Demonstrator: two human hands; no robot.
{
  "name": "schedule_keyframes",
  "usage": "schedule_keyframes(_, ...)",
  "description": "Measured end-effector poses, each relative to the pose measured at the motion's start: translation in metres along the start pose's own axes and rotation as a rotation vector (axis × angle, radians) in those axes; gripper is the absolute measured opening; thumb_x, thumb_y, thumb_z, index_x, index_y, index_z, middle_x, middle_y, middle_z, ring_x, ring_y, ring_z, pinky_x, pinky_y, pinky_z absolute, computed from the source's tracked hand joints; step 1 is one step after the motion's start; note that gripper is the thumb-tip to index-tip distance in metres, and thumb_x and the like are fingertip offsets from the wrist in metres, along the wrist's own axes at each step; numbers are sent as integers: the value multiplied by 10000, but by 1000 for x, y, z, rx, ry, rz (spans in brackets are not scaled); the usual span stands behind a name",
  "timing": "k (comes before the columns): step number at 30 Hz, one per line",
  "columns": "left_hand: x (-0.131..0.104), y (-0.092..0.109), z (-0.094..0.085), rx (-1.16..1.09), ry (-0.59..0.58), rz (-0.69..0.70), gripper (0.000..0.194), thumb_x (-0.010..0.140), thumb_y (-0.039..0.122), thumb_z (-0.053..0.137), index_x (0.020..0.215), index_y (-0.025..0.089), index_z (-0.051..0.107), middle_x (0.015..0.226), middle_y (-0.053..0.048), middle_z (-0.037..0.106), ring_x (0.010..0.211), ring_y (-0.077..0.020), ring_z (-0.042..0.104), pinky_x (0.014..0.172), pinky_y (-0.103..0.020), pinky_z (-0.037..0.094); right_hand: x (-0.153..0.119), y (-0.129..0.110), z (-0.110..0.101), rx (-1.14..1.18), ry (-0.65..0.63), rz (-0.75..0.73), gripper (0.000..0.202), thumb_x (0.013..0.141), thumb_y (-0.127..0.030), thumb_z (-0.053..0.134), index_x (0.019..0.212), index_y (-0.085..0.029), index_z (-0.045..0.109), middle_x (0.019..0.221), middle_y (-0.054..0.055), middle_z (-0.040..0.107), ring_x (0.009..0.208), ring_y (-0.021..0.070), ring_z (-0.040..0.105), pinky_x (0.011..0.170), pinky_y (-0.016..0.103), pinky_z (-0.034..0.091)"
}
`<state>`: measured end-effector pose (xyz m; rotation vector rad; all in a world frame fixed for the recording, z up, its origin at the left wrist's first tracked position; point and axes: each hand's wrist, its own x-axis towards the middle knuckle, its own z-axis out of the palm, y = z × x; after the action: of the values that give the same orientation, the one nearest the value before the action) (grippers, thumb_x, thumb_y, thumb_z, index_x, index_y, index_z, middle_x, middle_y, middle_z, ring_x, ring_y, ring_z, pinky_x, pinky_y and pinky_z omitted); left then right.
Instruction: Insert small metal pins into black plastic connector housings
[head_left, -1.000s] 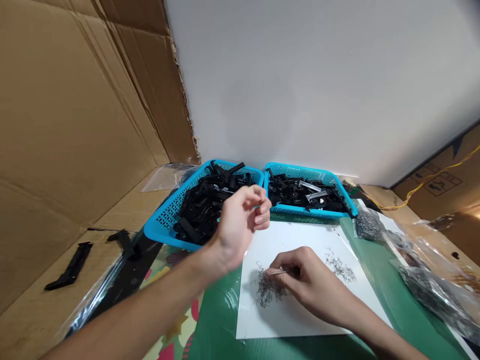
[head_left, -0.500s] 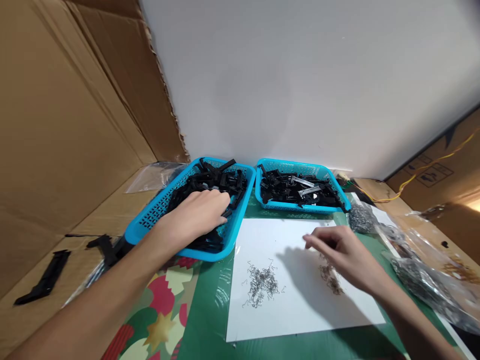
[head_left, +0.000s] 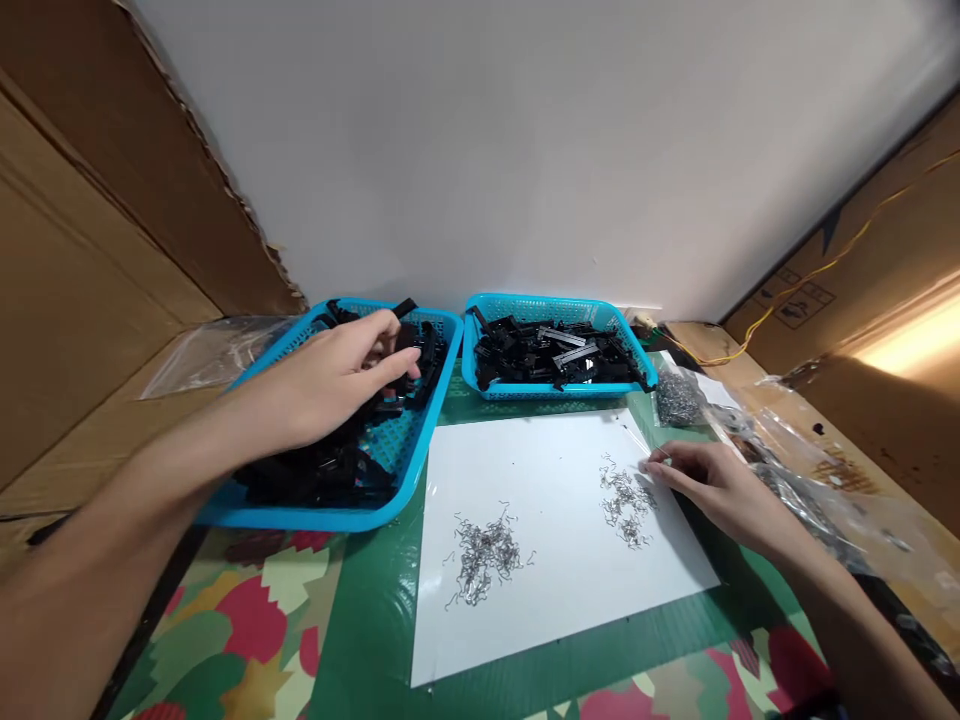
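Plenty of bare room on the white sheet [head_left: 555, 530], honestly, mostly down the middle between two loose piles of bent wire bits [head_left: 487, 555]. A strip of glossy green surface [head_left: 375, 630] separated its left edge from the left basket [head_left: 322, 519]; its far edge sat close to the right basket [head_left: 525, 390]. Both were perforated blue plastic, loaded with angular black parts [head_left: 322, 480]. The left hand [head_left: 352, 375] was curled over the left basket's parts, but I couldn't tell if its grip had one. The right hand [head_left: 697, 480] had fingertips pinched by the right-hand pile, contents unclear. A wall [head_left: 450, 150] blocked the back, cardboard [head_left: 90, 230] the left, and plastic bags [head_left: 679, 398] cluttered the right.
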<state>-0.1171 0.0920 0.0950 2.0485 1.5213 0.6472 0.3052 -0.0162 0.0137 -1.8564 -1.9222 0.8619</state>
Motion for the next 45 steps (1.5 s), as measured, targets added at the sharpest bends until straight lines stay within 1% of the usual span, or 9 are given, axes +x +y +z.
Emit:
schedule_keyframes(4,-14,33,15,-281,-143,143,281,974,462,671,974,252,485,760,19,676,685,-181,619,627,-281,440,18,-15,5,41,43,-79,409,976,-555,595,973,-188,774,616,-39,421,588,143,359,565,297,238)
schedule_keyframes(8,-37,66,43,-248,-176,258,221,1054,464,568,1028,250,616,861,19,641,759,-149,562,687,-269,427,39,-24,8,41,-19,-142,253,923,-396,661,945,-176,783,589,-60,366,576,127,315,562,290,238)
schedule_keyframes(10,-48,76,60,-225,-291,261,256,1082,482,504,1074,269,644,898,22,638,761,-146,541,678,-273,403,45,-25,9,22,-56,-151,191,890,-328,678,899,-166,780,586,-58,388,573,120,322,556,285,250)
schedule_keyframes(14,-65,82,96,-337,-487,172,262,1117,434,406,1182,286,612,854,34,584,676,-142,452,620,-275,367,49,-27,8,-7,-92,-168,133,878,-259,658,843,-164,744,605,-50,431,582,117,353,554,279,267)
schedule_keyframes(19,-73,74,130,-448,-395,196,173,1093,315,458,1151,266,613,1052,-14,649,917,-188,563,822,-305,421,48,-31,5,-24,-139,-221,123,917,-248,615,837,-173,670,649,-46,455,613,118,358,567,273,278)
schedule_keyframes(25,-67,68,134,-559,-300,42,233,1074,426,496,1102,255,651,986,-17,641,776,-175,522,670,-283,401,38,-46,13,351,-121,-216,205,958,-375,653,901,-181,616,675,-43,494,610,117,367,544,262,262)
schedule_keyframes(31,-65,65,141,-714,-253,-7,288,1048,503,562,1122,248,673,829,21,555,662,-142,403,582,-264,311,25,-77,52,946,-91,-160,310,916,-489,769,923,-206,643,563,-114,296,528,90,190,498,262,151)
schedule_keyframes(36,-68,64,146,-774,-190,-18,309,1053,506,571,987,214,646,815,22,511,685,-133,386,601,-261,314,16,-91,68,861,-36,-185,313,880,-494,805,915,-202,697,549,-109,282,520,95,219,503,267,172)
schedule_keyframes(45,-66,62,144,-703,-125,-13,330,1060,500,562,931,205,637,806,15,528,726,-151,456,666,-274,369,6,-83,61,432,234,-375,189,988,-347,668,1019,-230,813,585,-65,366,526,111,312,516,276,256)
